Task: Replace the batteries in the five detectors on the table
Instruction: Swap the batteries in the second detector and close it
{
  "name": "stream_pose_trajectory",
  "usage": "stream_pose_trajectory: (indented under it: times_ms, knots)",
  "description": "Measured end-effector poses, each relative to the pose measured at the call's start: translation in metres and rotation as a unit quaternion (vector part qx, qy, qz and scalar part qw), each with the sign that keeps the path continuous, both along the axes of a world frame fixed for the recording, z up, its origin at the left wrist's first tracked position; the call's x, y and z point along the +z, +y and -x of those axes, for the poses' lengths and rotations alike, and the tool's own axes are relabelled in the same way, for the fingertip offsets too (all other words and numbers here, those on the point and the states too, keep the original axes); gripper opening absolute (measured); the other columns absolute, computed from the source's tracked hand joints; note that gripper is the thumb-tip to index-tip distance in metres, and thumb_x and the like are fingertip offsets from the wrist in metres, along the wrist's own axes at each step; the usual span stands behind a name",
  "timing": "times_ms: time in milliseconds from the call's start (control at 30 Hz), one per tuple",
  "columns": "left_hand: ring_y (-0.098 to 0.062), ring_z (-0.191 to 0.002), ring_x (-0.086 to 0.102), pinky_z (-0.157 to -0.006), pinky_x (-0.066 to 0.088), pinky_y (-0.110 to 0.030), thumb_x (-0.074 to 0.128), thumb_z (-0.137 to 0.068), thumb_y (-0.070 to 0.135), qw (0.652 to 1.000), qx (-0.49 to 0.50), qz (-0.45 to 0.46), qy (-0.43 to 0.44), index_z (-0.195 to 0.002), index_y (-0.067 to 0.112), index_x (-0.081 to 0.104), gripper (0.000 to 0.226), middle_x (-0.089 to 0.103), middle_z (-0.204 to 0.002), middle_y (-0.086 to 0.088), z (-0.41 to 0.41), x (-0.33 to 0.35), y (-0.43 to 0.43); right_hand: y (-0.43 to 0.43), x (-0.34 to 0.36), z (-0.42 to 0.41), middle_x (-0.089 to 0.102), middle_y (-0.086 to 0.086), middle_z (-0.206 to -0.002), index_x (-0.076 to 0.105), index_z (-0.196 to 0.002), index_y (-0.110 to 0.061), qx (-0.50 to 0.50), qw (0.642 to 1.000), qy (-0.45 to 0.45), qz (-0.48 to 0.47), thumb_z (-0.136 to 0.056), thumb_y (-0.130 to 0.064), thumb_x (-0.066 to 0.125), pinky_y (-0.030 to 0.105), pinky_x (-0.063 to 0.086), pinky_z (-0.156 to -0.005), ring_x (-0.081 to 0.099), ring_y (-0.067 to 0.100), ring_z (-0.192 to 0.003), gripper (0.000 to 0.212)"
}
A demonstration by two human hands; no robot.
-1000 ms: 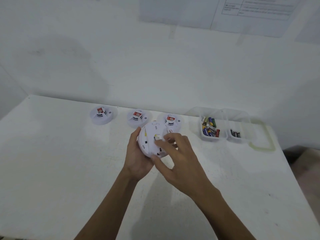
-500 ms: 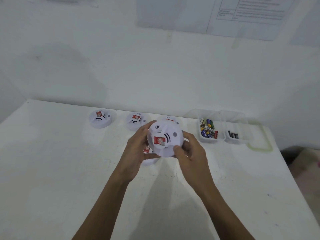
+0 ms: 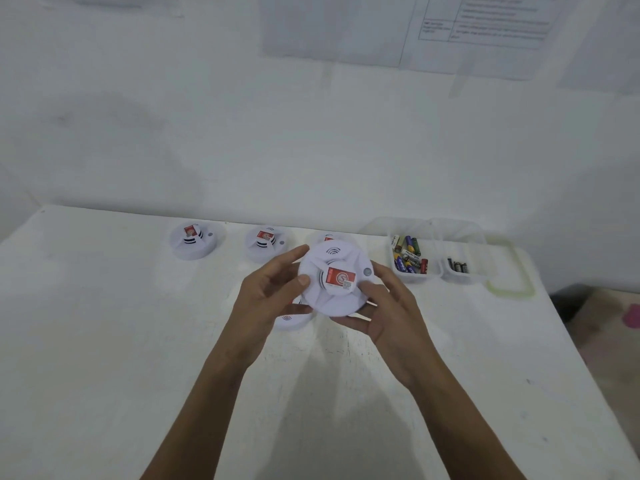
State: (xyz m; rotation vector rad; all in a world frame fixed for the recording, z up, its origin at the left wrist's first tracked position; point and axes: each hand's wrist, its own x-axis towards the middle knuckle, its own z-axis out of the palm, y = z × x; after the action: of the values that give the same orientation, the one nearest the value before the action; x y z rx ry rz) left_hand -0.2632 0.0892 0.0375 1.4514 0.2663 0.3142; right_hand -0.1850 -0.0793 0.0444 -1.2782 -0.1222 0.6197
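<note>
We hold one detector [image 3: 334, 277] above the table [image 3: 104, 341], face up, left hand [image 3: 266, 292] and right hand [image 3: 388, 313] gripping opposite rims (probably for twisting its halves); batteries [image 3: 408, 258] sit within reach rightward.

A scuffed white desk [image 3: 104, 341] stands against a plain white painted wall [image 3: 207, 133] in dim, even light. Printed white paper sheets [image 3: 485, 26] hang on the wall. Brownish floor [image 3: 602, 327] shows at the right.
</note>
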Motion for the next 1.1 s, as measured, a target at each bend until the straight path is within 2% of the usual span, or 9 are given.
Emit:
stream_pose_trajectory:
  times_ms: [133, 267, 367, 600, 767, 867, 1000, 1100]
  knots:
    - [-0.014, -0.107, 0.066, -0.075, 0.056, -0.027, 0.060, -0.084, 0.019, 1.000, -0.024, 0.003, -0.003, -0.127, 0.028, 0.055, 0.044, 0.069, -0.115, 0.012, 0.0010, -0.0006, 0.0002, -0.0018, 0.0003, 0.0009, 0.065, 0.011, -0.122, 0.053, -0.131, -0.018, 0.003, 1.000, -0.005, -0.002, -0.095, -0.012, 0.053, 0.056, 0.052, -0.088, 0.066, 0.032, -0.105, 0.037]
    - [-0.015, -0.108, 0.065, -0.078, 0.057, -0.031, 0.060, -0.083, 0.021, 1.000, -0.028, 0.005, -0.002, -0.127, 0.028, 0.055, 0.045, 0.068, -0.117, 0.010, 0.0016, -0.0020, 0.0017, -0.0031, 0.0020, -0.0010, 0.069, 0.003, -0.115, 0.056, -0.127, -0.022, 0.009, 0.998, -0.059, 0.037, -0.094, -0.015, 0.055, 0.043, 0.057, -0.084, 0.068, 0.022, -0.101, 0.033]
    - [-0.015, -0.109, 0.065, -0.077, 0.056, -0.029, 0.060, -0.083, 0.021, 1.000, -0.029, 0.008, -0.001, -0.127, 0.028, 0.055, 0.045, 0.068, -0.117, 0.011, 0.0013, -0.0024, 0.0026, -0.0034, 0.0036, -0.0043, 0.070, 0.002, -0.111, 0.059, -0.123, -0.020, 0.002, 0.996, -0.071, 0.053, -0.094, -0.015, 0.056, 0.036, 0.059, -0.078, 0.069, 0.020, -0.097, 0.029]
    - [-0.017, -0.110, 0.064, -0.077, 0.056, -0.029, 0.057, -0.090, 0.012, 0.999, -0.036, 0.018, -0.003, -0.130, 0.024, 0.055, 0.042, 0.068, -0.119, 0.007, 0.0013, -0.0028, 0.0048, -0.0061, 0.0065, -0.0078, 0.071, 0.002, -0.106, 0.061, -0.119, -0.019, -0.001, 0.994, -0.083, 0.069, -0.094, -0.021, 0.056, 0.039, 0.059, -0.076, 0.072, 0.022, -0.089, 0.026]
    - [-0.018, -0.110, 0.065, -0.079, 0.056, -0.032, 0.060, -0.083, 0.021, 0.999, -0.043, 0.015, 0.001, -0.129, 0.025, 0.054, 0.046, 0.068, -0.119, 0.007, 0.0014, -0.0020, 0.0035, -0.0057, 0.0049, -0.0079, 0.072, -0.007, -0.095, 0.063, -0.104, -0.027, -0.012, 0.993, -0.087, 0.073, -0.094, -0.019, 0.056, 0.029, 0.059, -0.066, 0.073, 0.017, -0.084, 0.015]
    - [-0.018, -0.110, 0.065, -0.079, 0.057, -0.033, 0.060, -0.083, 0.020, 0.999, -0.047, 0.016, 0.003, -0.129, 0.025, 0.054, 0.047, 0.068, -0.119, 0.007, 0.0019, -0.0029, 0.0036, -0.0053, 0.0039, -0.0079, 0.071, -0.002, -0.099, 0.062, -0.105, -0.025, -0.017, 0.993, -0.088, 0.077, -0.094, -0.018, 0.056, 0.031, 0.059, -0.067, 0.073, 0.018, -0.083, 0.014]
    - [-0.017, -0.109, 0.065, -0.080, 0.057, -0.033, 0.060, -0.082, 0.022, 0.999, -0.047, 0.009, 0.007, -0.129, 0.026, 0.054, 0.047, 0.068, -0.118, 0.008, 0.0018, -0.0033, 0.0040, -0.0044, 0.0022, -0.0075, 0.071, -0.008, -0.095, 0.062, -0.102, -0.029, -0.020, 0.992, -0.097, 0.079, -0.094, -0.019, 0.057, 0.028, 0.058, -0.064, 0.072, 0.014, -0.083, 0.014]
    - [-0.016, -0.110, 0.064, -0.081, 0.057, -0.033, 0.060, -0.081, 0.024, 0.999, -0.045, 0.004, 0.010, -0.127, 0.028, 0.054, 0.046, 0.068, -0.118, 0.011, 0.0015, -0.0032, 0.0046, -0.0046, 0.0023, -0.0072, 0.071, -0.007, -0.097, 0.062, -0.104, -0.027, -0.016, 0.992, -0.099, 0.075, -0.093, -0.020, 0.057, 0.030, 0.059, -0.067, 0.072, 0.016, -0.084, 0.014]
